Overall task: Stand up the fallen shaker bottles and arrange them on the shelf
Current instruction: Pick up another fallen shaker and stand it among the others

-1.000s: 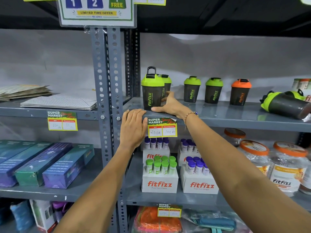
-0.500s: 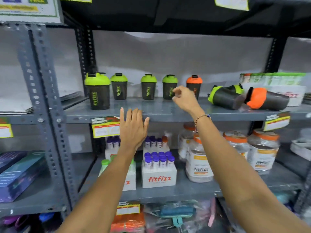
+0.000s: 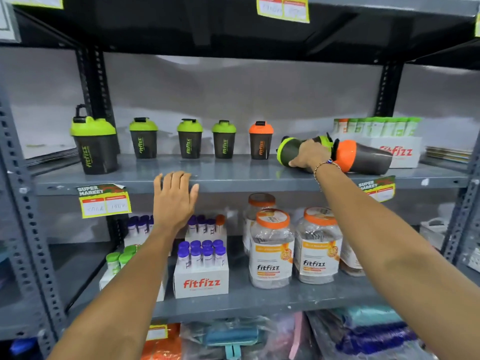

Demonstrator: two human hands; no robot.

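Two shaker bottles lie on their sides at the right of the grey shelf [image 3: 233, 175]: a green-lidded one [image 3: 288, 150] and an orange-lidded one [image 3: 363, 157]. My right hand [image 3: 310, 154] is closed around the body of the green-lidded fallen shaker. My left hand [image 3: 174, 198] rests flat with fingers spread against the shelf's front edge, holding nothing. Upright on the shelf stand a large green-lidded shaker [image 3: 94, 146], three small green-lidded shakers [image 3: 143, 137] [image 3: 190, 138] [image 3: 224, 139] and a small orange-lidded shaker [image 3: 260, 139].
A white fitfizz box of green sachets [image 3: 389, 141] stands behind the fallen bottles. The shelf below holds fitfizz tube boxes [image 3: 201, 268] and orange-lidded jars [image 3: 271, 248]. Steel uprights [image 3: 28, 229] frame the left. Price tags [image 3: 104, 200] hang from the shelf edge.
My view has swung to the right along the shelf. My right hand left the far-left large shaker, travelled right past the small ones and closed on the fallen green-lidded shaker. My left hand slid right along the edge.
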